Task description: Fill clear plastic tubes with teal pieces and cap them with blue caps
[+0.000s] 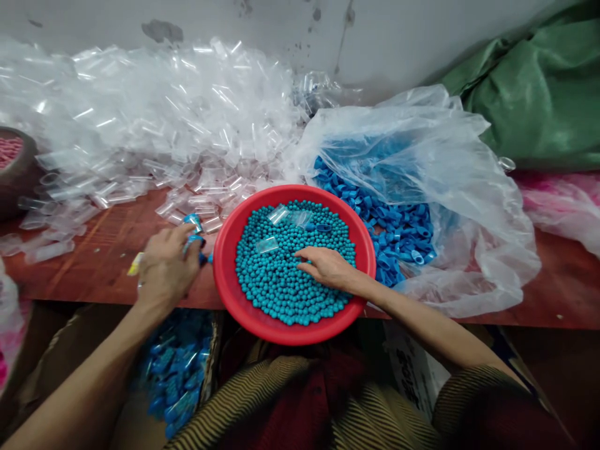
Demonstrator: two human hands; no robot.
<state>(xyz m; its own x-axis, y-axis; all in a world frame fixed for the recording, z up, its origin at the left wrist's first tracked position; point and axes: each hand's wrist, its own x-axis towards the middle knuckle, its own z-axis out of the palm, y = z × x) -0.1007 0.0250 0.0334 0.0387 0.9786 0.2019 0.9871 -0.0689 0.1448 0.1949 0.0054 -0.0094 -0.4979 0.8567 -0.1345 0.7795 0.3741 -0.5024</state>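
Observation:
A red basin point(225, 299) full of small turquoise beads point(290, 300) stands at the table's front edge. Three clear plastic tubes and a blue cap point(323, 228) lie on the beads. My right hand point(325, 267) rests over the beads, its thumb and finger slightly apart, with nothing visible between them. Left of the basin, my left hand point(164, 265) has its fingers bent around a blue cap point(194, 239); another blue piece point(192, 220) lies at the fingertips. Its palm side is hidden.
Clear tubes point(197, 106) form a large heap along the wall. Right of the basin, blue caps point(398, 231) spill from a clear plastic bag point(492, 250). Below the table edge, a cardboard box point(213, 350) holds blue filled pieces point(178, 375). A bowl point(19, 181) of pink beads stands far left.

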